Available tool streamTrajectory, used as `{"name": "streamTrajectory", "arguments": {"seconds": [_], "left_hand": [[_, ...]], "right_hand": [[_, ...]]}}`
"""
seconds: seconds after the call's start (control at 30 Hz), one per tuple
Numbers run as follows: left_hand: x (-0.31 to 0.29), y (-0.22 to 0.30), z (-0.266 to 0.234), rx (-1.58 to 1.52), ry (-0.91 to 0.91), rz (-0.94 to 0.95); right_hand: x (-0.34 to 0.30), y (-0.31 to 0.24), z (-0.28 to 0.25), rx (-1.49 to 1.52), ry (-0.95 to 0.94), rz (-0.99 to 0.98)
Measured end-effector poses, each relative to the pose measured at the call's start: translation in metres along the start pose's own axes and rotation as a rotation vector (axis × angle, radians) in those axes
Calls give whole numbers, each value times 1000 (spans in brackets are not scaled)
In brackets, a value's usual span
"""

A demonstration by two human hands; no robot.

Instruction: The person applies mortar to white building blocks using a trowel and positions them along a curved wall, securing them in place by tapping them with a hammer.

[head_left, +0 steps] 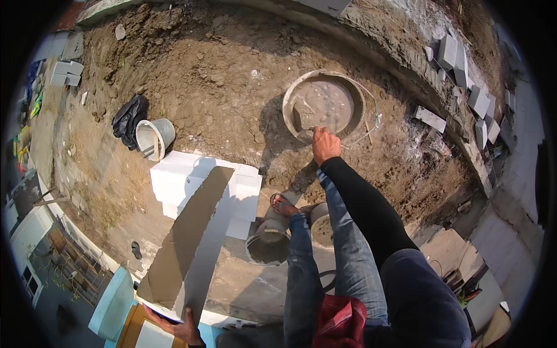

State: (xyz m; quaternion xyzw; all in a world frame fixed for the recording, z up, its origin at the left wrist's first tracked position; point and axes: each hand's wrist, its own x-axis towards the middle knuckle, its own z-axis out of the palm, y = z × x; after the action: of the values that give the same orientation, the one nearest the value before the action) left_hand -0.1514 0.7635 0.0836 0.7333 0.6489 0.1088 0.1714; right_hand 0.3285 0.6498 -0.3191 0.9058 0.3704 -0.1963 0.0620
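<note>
A long, pale lightweight block (212, 255) stands tilted at the lower left, with wet grey mortar (183, 246) spread along its upper face. My left hand (177, 329) is closed around the block's near end, thumb on one side and fingers beneath. Further off to the right, my right hand (326, 145) makes a fist at the near rim of a round tub (360, 104). It grips a trowel (304, 113), whose mortar-smeared blade lies inside the tub; the fist hides the handle. Wet grey mortar (333, 98) fills part of the tub.
White blocks (246, 200) lie left of my feet. Two buckets (268, 246) stand by my legs. A pale bucket (165, 132) leans beside a black plastic bag (129, 119). Grey blocks (478, 101) line a concrete ledge (406, 69) on the right. Rough soil surrounds the tub.
</note>
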Motion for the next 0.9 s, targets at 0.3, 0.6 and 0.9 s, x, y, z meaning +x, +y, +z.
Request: {"name": "streamTrajectory", "arguments": {"seconds": [0.3,0.6,0.9], "left_hand": [[12,17,3,-53,-15,-36],[15,-13,-18,564,-115,-214],[10,-79,-45,676,-201,-262]], "right_hand": [[-53,54,-18,962,28,14],[23,42,-105,1331,212,320],[207,71,-108,1240,671,470]]}}
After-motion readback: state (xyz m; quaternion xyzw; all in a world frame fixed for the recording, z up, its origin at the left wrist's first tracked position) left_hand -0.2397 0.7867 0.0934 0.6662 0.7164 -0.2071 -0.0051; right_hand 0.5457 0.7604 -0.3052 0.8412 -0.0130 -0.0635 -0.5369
